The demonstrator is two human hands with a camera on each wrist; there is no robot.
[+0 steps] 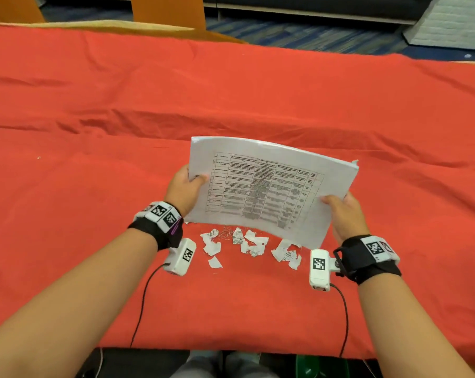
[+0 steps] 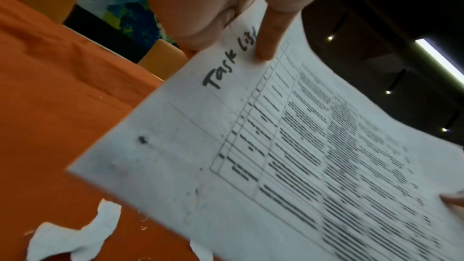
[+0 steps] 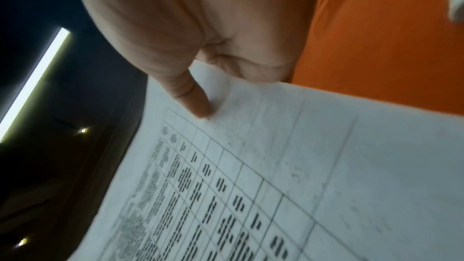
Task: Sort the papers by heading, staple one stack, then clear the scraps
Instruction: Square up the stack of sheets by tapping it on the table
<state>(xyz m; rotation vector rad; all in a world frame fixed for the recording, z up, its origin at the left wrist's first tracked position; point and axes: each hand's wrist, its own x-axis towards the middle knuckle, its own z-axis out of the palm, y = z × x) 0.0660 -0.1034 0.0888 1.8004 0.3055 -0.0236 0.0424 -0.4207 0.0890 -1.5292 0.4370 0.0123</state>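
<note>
A stack of white papers (image 1: 269,186) with a printed table is held up above the red tablecloth (image 1: 94,132). My left hand (image 1: 187,184) pinches its left edge, thumb on top beside the handwritten heading "Task List" (image 2: 228,59). My right hand (image 1: 342,205) pinches the right edge of the papers (image 3: 276,166), thumb pressed on the top sheet. The papers (image 2: 301,156) sag a little in the middle. Torn paper scraps (image 1: 247,244) and loose staples lie on the cloth just under the stack's near edge; a scrap (image 2: 72,237) shows in the left wrist view.
The tablecloth covers the whole table, wrinkled across the middle. Orange chairs (image 1: 168,12) stand beyond the far edge. A green object (image 1: 318,366) sits below the near edge beside my knees. Camera cables hang from both wrists.
</note>
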